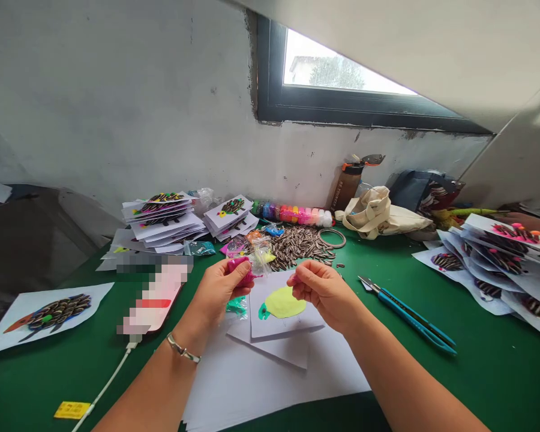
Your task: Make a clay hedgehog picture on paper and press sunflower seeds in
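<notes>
The left hand grasps a lump of magenta modelling clay between thumb and fingers; the fingers partly cover it. The right hand has thumb and fingertips pinched together; whether a scrap of clay sits between them cannot be made out. Below and between both sets of fingers lies a card bearing a yellow clay shape and a green clay head. The right fingers overlap the shape's upper right edge. Beyond the fingers is a pile of sunflower seeds, its near edge partly hidden by clear bags. Left of the left fingers, a phone is obscured by pixelation. Right of the right fingers, card stacks are cut off by the frame.
</notes>
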`<action>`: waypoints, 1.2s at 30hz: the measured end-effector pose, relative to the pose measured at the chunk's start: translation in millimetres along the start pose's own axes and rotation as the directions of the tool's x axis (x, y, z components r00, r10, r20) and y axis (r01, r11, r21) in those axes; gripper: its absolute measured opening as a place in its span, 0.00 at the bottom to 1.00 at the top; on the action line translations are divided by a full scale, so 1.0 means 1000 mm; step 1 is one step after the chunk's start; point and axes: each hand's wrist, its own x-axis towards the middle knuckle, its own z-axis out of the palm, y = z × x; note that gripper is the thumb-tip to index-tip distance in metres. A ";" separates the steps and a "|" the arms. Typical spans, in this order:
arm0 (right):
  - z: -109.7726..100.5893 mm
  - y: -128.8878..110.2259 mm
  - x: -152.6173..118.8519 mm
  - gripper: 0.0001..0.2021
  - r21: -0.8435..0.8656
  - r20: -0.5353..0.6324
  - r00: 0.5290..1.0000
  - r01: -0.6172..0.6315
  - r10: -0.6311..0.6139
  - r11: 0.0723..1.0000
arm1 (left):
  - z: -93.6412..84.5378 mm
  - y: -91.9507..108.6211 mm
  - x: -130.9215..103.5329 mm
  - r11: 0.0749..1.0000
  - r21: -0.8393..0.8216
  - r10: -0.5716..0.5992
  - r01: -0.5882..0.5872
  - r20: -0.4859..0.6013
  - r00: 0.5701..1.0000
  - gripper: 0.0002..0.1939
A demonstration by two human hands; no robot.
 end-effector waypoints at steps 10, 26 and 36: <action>0.001 0.000 0.000 0.14 -0.057 -0.045 0.999 0.005 -0.008 0.998 | 0.001 0.000 0.002 1.000 -0.011 0.012 -0.012 -0.002 1.000 0.20; 0.004 0.000 -0.001 0.14 -0.191 -0.014 1.000 -0.013 0.010 0.982 | -0.001 0.001 0.001 1.000 -0.029 0.011 -0.012 -0.013 1.000 0.17; 0.006 0.001 -0.002 0.14 -0.213 -0.030 1.000 -0.003 -0.004 0.977 | 0.000 0.002 0.000 0.999 -0.033 0.000 -0.001 -0.024 1.000 0.18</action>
